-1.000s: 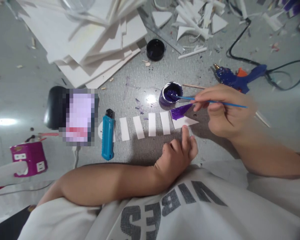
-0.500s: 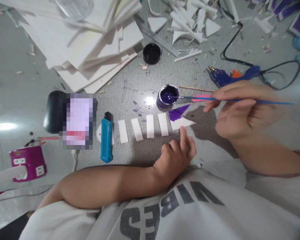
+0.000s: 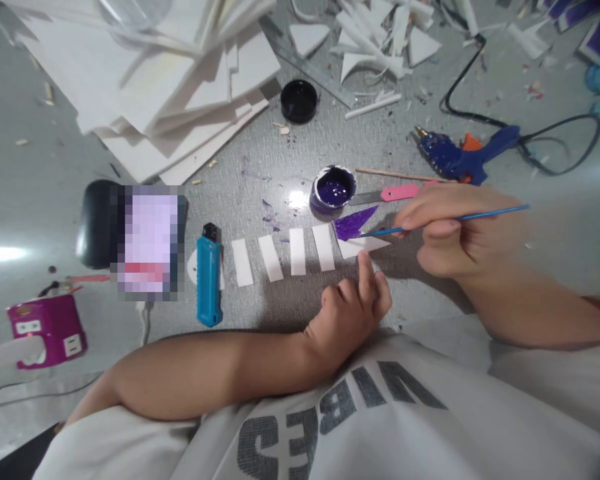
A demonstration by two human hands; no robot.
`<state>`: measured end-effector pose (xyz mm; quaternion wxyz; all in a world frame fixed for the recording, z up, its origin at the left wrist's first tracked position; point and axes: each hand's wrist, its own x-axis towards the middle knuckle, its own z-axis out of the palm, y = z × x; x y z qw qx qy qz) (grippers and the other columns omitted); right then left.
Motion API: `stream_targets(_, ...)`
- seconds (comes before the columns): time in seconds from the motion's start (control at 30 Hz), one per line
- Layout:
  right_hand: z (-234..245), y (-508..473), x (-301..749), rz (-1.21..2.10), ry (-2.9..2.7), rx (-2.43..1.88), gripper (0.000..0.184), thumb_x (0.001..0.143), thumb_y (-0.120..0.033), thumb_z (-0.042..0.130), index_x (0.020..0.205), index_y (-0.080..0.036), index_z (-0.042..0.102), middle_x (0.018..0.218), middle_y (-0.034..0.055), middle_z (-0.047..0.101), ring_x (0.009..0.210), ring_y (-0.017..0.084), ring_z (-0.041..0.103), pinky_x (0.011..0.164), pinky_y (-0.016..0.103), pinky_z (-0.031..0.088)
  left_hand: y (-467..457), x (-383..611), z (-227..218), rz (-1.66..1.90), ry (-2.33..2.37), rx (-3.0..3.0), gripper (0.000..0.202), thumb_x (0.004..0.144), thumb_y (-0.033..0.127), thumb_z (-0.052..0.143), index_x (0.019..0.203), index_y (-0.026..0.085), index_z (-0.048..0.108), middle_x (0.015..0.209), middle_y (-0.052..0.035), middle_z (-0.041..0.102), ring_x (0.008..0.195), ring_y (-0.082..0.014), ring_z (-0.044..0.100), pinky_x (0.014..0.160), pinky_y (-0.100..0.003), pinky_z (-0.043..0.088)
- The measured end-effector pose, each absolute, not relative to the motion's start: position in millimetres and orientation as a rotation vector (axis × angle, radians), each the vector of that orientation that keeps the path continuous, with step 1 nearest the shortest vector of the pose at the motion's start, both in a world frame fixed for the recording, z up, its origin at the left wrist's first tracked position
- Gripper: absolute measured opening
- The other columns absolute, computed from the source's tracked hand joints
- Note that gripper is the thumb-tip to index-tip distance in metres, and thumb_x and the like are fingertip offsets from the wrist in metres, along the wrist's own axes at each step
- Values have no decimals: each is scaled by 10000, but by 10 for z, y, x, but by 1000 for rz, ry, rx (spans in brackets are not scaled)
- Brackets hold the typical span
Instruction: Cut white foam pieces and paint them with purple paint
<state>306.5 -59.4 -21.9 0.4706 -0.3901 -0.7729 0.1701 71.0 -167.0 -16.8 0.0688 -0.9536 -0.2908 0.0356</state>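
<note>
My right hand (image 3: pixel 450 230) pinches a thin blue paintbrush (image 3: pixel 490 213). The brush tip touches a cut foam-board piece (image 3: pixel 363 249), whose upper part is coated purple and whose lower part is white. With one finger stretched out, my left hand (image 3: pixel 353 307) presses the lower edge of that piece against the table; its other fingers are partly bent and hold nothing. Just above the piece stands an open jar of purple paint (image 3: pixel 334 190). To the left, several white strips (image 3: pixel 297 252) lie in a row beside a blue box cutter (image 3: pixel 209 277).
A pink-handled blade (image 3: pixel 400 193) and a wooden stick (image 3: pixel 395 174) lie right of the jar. Beyond are a black lid (image 3: pixel 299 101), a blue glue gun (image 3: pixel 460 153), stacked white boards (image 3: pixel 180 87) and scraps (image 3: pixel 375 40). A phone (image 3: pixel 150 240) and purple power socket (image 3: pixel 47 331) lie left.
The brush has left the paint jar, and its tip is now down on the purple part of the piece. My right hand moved slightly left and down. My left hand stays put.
</note>
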Motion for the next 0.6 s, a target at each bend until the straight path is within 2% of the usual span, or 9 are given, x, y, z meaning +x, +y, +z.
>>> stream_targets(0.03, -174, -580, 3036, 382, -1932, -886, 430, 1287, -519, 698, 958, -272, 823, 779, -4, 840, 663, 178, 820, 776, 354, 768, -1668, 712, -162, 121, -875, -2880, 458, 1242, 159, 715, 1697, 203, 698, 1776, -307, 739, 682, -137, 715, 557, -283, 482)
stream_targets(0.1, -89, -551, 2991, 329, -1987, -803, 395, 1313, -436, 643, 992, -265, 799, 830, -2, 867, 721, 166, 847, 778, 319, 742, -1663, 717, -152, 149, -873, -2912, 479, 1245, 179, 719, 1721, 207, 678, 1790, -310, 728, 687, -138, 715, 553, -288, 475)
stream_targets(0.2, -23, -515, 2983, 289, -2092, -794, 427, 1341, -421, 559, 999, -271, 765, 830, -11, 866, 734, 148, 849, 762, 294, 701, -1653, 719, -137, 169, -874, -2936, 492, 1243, 188, 723, 1732, 208, 667, 1802, -312, 718, 689, -138, 710, 553, -291, 469)
stream_targets(0.3, -42, -495, 3014, 291, -2097, -789, 396, 1323, -374, 582, 981, -269, 750, 816, -3, 859, 717, 154, 841, 782, 300, 712, -1645, 705, -124, 178, -865, -2943, 485, 1242, 195, 729, 1723, 199, 669, 1803, -322, 711, 687, -135, 708, 553, -290, 474)
stream_targets(0.4, -73, -497, 3028, 315, -1983, -761, 406, 1314, -404, 614, 958, -273, 758, 785, 1, 841, 700, 172, 841, 797, 324, 746, -1641, 685, -120, 160, -843, -2923, 451, 1250, 197, 721, 1698, 192, 681, 1777, -323, 731, 674, -126, 700, 552, -280, 483)
stream_targets(0.6, -53, -518, 3013, 305, -2154, -812, 343, 1319, -325, 568, 1036, -287, 759, 888, -12, 894, 786, 170, 891, 728, 312, 721, -1633, 681, -124, 126, -851, -2946, 426, 1250, 185, 732, 1674, 181, 697, 1759, -332, 744, 667, -129, 710, 551, -271, 483)
